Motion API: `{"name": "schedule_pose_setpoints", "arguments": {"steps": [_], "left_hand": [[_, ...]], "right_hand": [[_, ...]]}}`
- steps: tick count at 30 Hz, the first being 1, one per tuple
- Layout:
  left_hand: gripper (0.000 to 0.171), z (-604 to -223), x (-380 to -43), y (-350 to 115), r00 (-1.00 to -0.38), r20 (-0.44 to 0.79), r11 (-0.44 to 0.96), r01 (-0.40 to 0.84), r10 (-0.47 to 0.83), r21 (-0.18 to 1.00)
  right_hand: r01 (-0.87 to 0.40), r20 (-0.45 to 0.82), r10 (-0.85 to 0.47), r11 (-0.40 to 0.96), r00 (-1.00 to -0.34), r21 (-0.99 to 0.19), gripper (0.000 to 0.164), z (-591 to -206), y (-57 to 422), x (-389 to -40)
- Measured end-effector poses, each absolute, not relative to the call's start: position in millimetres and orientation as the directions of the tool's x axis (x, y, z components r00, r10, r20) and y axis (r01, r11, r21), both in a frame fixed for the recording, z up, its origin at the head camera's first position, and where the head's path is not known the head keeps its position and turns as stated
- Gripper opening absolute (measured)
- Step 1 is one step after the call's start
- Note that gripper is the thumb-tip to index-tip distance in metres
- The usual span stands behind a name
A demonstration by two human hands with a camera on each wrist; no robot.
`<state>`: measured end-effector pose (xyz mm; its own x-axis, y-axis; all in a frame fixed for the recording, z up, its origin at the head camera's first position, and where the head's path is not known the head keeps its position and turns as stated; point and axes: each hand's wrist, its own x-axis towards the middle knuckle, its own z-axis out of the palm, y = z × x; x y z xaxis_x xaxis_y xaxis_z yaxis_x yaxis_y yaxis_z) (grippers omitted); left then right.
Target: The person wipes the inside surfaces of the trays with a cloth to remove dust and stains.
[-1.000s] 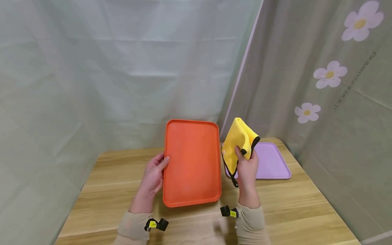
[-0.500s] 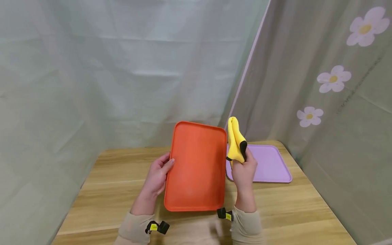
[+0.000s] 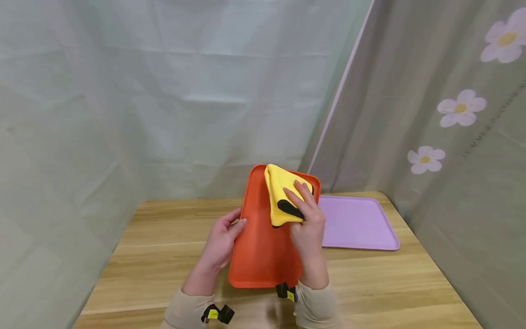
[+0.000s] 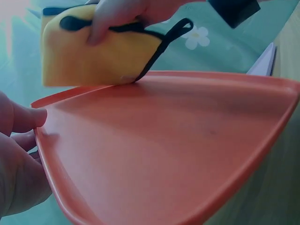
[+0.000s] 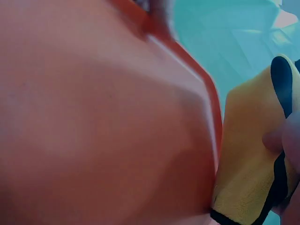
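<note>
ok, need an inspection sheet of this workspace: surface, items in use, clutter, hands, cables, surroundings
Surface: wood-grain table, light brown.
Items in use: orange tray, held tilted; yellow cloth with black trim, at the tray's upper part in the head view, contact unclear.
Clutter: purple tray lying flat on the right side of the table; nothing else seen.
Left hand: grips the orange tray's left rim.
Right hand: holds the yellow cloth.
Cables: nothing seen.
Surroundings: pale, creased backdrop behind; greyish panel on the right with flower prints.
</note>
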<state>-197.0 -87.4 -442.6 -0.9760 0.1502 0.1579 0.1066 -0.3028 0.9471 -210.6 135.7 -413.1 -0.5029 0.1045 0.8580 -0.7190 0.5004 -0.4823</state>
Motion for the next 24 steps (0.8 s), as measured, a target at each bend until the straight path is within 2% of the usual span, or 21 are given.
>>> {"name": "schedule_pose_setpoints", "arguments": {"steps": [4,7,13,21,24], "left_hand": [[0.042,-439.4,-192.2,-84.1,-0.98,0.136,-0.274,0.092,0.146,0.957],[0.042,-437.5,-190.1,-82.4,-0.981,0.128,-0.26,0.087,0.143,0.962],[0.043,-434.4,-186.6,-81.7,-0.979,0.144,-0.255,0.104,0.145,0.961],[0.043,-436.3,-179.6,-83.4,-0.975,0.177,-0.203,0.147,0.137,0.968],[0.043,-436.9,-179.5,-84.1,-0.97,0.197,-0.186,0.169,0.143,0.968]], "right_hand": [[-0.726,0.863,0.01,0.537,-0.505,-0.431,0.047,-411.2,130.1,-206.5],[-0.728,0.864,-0.029,0.553,-0.503,-0.405,0.041,-411.0,128.8,-203.9],[-0.725,0.861,-0.02,0.549,-0.509,-0.416,0.039,-409.2,122.9,-201.1],[-0.706,0.842,-0.026,0.558,-0.539,-0.435,0.054,-415.3,117.1,-198.0],[-0.71,0.844,-0.021,0.553,-0.535,-0.437,0.055,-417.0,116.1,-198.5]]}}
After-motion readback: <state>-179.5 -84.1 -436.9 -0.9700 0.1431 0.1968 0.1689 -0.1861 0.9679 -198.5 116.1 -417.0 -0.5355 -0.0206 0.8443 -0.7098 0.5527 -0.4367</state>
